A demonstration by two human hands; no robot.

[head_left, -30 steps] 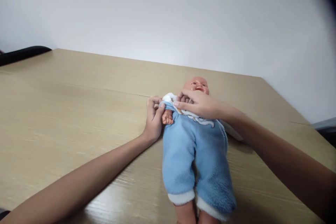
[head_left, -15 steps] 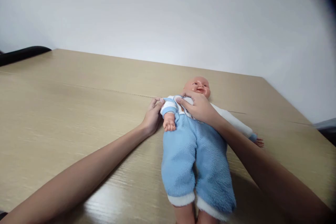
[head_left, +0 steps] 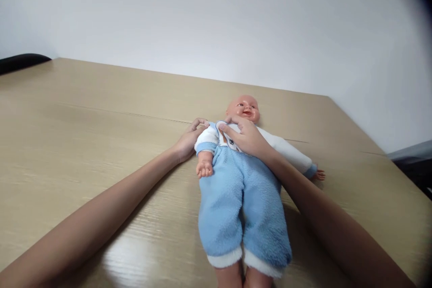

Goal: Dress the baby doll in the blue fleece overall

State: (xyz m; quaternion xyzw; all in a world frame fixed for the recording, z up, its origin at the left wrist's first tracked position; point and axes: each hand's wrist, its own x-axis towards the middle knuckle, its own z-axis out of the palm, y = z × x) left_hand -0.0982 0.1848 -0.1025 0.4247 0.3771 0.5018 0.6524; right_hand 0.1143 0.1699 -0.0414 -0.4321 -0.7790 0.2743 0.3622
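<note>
A baby doll lies face up on the wooden table, its feet towards me. It wears fluffy light-blue trousers with white cuffs and a white top with blue trim and an animal picture on the chest. My left hand is closed on the top's sleeve at the doll's shoulder, on the left side of the view. My right hand lies across the chest, thumb and fingers pinching the top's front edge below the chin. My right hand and forearm cover part of the chest. The doll's other arm stretches out to the right.
The pale wooden table reaches back to a white wall, with a thin seam running across it. A black curved chair back shows at the far left, and a dark object stands beyond the right edge.
The whole view has shifted, so doll and table sit further left. The doll's arm at my left hand has moved down a little, and more of its white sleeve shows. Both hands keep their places.
</note>
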